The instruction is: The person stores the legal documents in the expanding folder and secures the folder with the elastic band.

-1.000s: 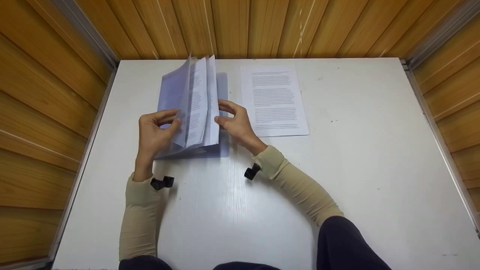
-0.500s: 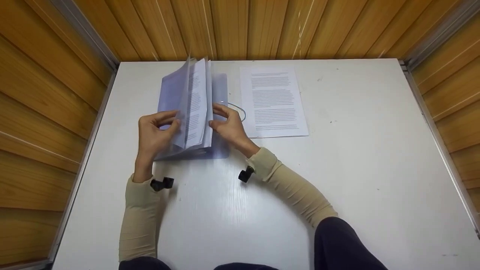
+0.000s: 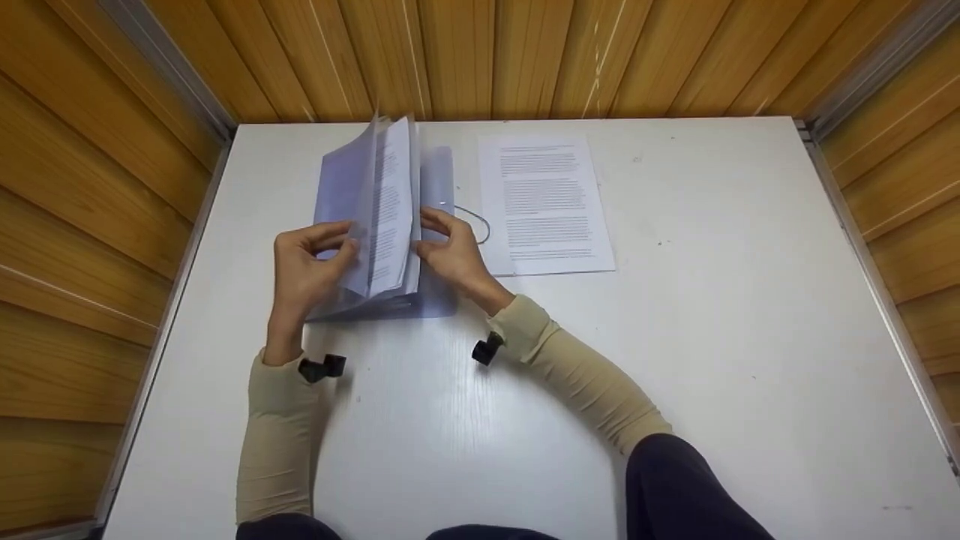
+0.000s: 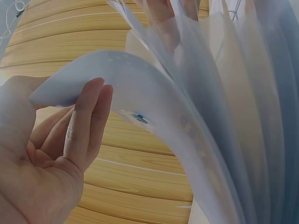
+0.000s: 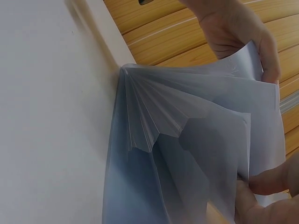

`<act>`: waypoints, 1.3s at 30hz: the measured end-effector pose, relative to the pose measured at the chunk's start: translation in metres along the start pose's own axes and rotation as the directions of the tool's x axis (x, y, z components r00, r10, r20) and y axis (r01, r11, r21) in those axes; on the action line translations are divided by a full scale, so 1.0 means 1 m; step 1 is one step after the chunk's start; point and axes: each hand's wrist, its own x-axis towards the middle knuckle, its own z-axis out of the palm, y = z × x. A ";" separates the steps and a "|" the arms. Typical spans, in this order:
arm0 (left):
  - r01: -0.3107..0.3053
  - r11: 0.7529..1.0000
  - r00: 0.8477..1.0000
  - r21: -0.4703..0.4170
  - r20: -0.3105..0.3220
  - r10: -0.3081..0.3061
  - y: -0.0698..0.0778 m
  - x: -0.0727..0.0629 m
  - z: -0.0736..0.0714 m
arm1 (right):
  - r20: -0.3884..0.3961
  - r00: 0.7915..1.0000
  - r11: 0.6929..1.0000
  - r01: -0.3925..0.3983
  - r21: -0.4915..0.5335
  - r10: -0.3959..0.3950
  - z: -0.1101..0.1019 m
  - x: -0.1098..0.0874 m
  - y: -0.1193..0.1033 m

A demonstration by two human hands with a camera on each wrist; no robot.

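A translucent bluish accordion file folder stands partly fanned at the table's back left, its pleated side showing in the right wrist view. My left hand pinches the front cover, which bends in a curve in the left wrist view. Printed sheets lean between the folder's leaves. At the right edge of these leaves, my right hand pinches a divider between thumb and fingers; whether paper is caught with it I cannot tell. The folder's back panel lies behind that hand.
A printed paper stack lies flat just right of the folder. A thin elastic cord loops out from the back panel onto its left edge. Wood-plank walls border the white table at the back and sides.
My right hand has moved slightly left, bringing the leaves it pinches closer to the others. The elastic cord has come into view. My left hand stays on the cover, nearly still.
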 end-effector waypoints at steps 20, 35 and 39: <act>0.021 1.000 1.000 -0.003 -0.009 -0.021 0.005 0.001 0.000 | 0.062 0.997 0.996 0.035 0.082 -0.040 -0.023 -0.010 -0.008; 0.035 0.999 0.999 0.003 -0.001 -0.035 0.005 -0.001 0.001 | 0.013 0.990 0.975 0.141 -0.169 -0.140 -0.076 -0.013 -0.013; 0.052 0.999 0.999 0.015 -0.004 -0.052 0.006 -0.001 0.002 | 0.004 0.989 0.955 0.145 -0.259 -0.149 -0.099 -0.009 -0.013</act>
